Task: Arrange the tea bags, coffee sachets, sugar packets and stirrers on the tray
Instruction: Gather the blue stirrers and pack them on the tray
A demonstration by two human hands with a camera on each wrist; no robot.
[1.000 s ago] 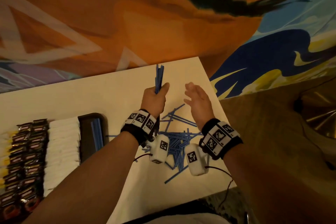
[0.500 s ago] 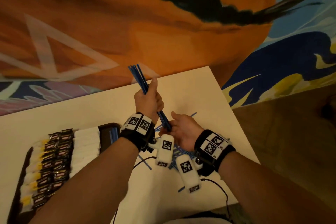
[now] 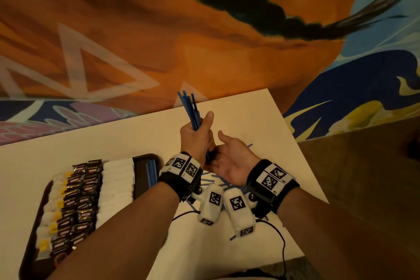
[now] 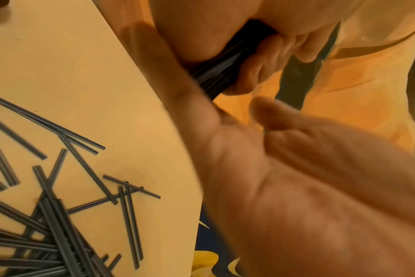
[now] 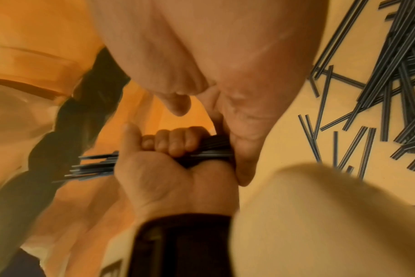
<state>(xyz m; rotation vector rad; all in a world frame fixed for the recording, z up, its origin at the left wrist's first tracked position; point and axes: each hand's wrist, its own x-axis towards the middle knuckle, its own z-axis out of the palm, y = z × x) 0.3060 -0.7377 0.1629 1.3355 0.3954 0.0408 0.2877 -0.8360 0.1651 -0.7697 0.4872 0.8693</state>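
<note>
My left hand grips a bundle of blue stirrers, held upright above the white table. In the right wrist view its curled fingers wrap the bundle. My right hand lies palm up with straight fingers against the bundle's lower end. More loose stirrers lie scattered on the table under my wrists. The dark tray at the left holds rows of sachets, white packets and a few stirrers.
The table's right edge drops to a wooden floor. A painted orange and blue wall rises behind the table's far edge. Cables hang from the wrist cameras near the table's front edge.
My left hand turned the bundle from tilted left to nearly upright. My right hand, open and apart a second ago, came under the bundle's lower end and now lies palm up against it.
</note>
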